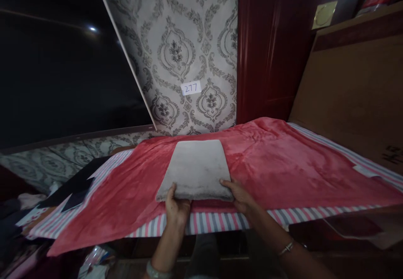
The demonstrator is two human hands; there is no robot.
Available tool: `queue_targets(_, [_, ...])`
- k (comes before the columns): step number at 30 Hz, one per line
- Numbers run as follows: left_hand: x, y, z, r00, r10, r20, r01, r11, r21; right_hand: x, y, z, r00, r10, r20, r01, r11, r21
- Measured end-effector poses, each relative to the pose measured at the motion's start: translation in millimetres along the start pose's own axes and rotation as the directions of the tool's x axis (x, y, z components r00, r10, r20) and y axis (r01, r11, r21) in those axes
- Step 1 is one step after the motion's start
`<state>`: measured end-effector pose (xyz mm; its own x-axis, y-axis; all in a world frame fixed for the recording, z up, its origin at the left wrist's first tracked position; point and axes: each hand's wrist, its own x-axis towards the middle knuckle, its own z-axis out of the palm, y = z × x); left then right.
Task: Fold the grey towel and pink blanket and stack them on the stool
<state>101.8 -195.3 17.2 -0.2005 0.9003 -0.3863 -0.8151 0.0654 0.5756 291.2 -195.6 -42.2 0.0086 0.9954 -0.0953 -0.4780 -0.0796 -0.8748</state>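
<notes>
A flat, grey plush pad, roughly rectangular with rounded edges, is at the middle of a red plush blanket. Its near edge looks darker and thick. My left hand grips that edge near the left corner, thumb on top and fingers hidden underneath. At the right near corner, my right hand pinches the pad the same way. Whether the far part rests on the blanket or is lifted, I cannot tell.
Beneath the blanket lies a striped cloth. A large dark screen stands at the left, and a big cardboard box at the right. Patterned wallpaper behind carries a paper label reading 277. Assorted items lie below the left front edge.
</notes>
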Motion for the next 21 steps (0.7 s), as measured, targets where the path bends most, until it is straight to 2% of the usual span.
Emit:
queue_targets(4, [6.0,21.8,-2.7,0.997,-0.033,-0.068,0.037,0.998,0.058,-1.5,-8.7,3.4,1.000,-0.016,-0.023,0.016,1.000,-0.006])
queue_targets(8, [0.9,30.5,-12.5,1.000,0.002,-0.014,0.000,0.994,0.107,-12.2,-12.1,1.0,0.998,-0.060,0.000,0.060,0.996,-0.065])
queue_targets(13, [2.8,46.4,-40.6,0.999,-0.043,-0.030,0.048,0.982,0.183,-24.1,-11.2,-15.8,0.994,0.045,0.102,-0.040,0.998,-0.049])
queue_targets(15, [10.5,60.0,-49.6,0.998,-0.056,-0.010,0.056,0.975,0.214,-22.3,-15.1,-22.7,0.992,0.087,0.092,-0.083,0.995,-0.046])
queue_targets(18, [29.8,84.8,-55.1,0.994,-0.106,0.031,0.088,0.931,0.353,-11.1,-25.9,-30.3,0.988,0.155,0.007,-0.154,0.986,-0.065])
queue_targets(21, [55.5,106.2,-48.5,0.955,-0.256,0.151,0.136,0.828,0.544,7.4,-37.0,-33.2,0.986,0.166,-0.037,-0.168,0.981,-0.093])
